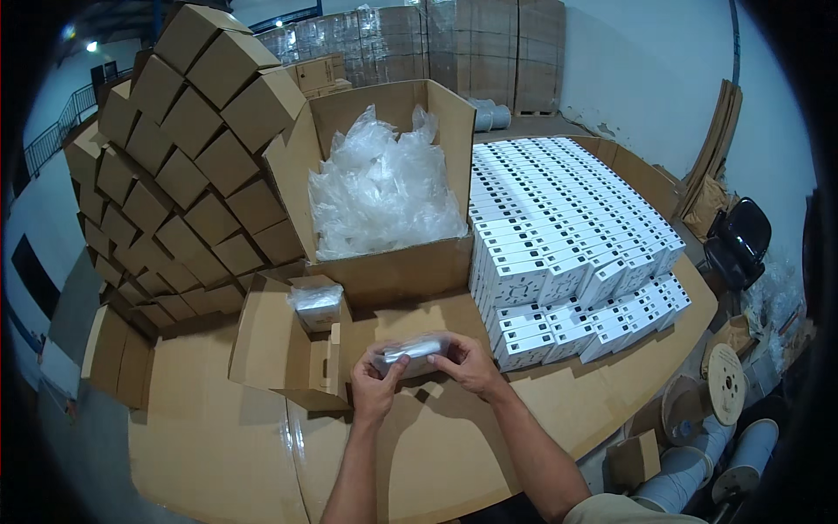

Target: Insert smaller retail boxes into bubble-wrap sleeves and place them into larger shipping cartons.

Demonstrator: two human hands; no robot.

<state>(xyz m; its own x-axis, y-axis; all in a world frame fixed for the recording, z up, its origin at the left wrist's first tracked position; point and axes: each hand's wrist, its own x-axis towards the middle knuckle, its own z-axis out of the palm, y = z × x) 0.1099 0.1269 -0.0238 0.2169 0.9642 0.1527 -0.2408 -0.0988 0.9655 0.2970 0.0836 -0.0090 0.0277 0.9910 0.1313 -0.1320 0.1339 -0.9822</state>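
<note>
Both my hands hold a white item in a clear plastic bag (410, 353) above the cardboard-covered table. Fingers and thumb of my left hand (375, 381) close on its left end. My right hand (468, 365) pinches the right end, thumb on top. Glare on the plastic hides the exact shape inside. Just left of my left hand stands an open small carton (271, 349), flaps spread. In its far part sits another bagged item (317, 303). Beyond my hands, a large open carton (384, 275) is heaped with clear plastic bags (384, 183).
Neat rows of white boxes (567, 236) are stacked on the table at the right. Many brown cartons (188, 166) pile up at the left. Cable spools (726, 382) and a black chair (740, 240) stand beyond the table's right edge. Wrapped pallets (489, 52) line the back.
</note>
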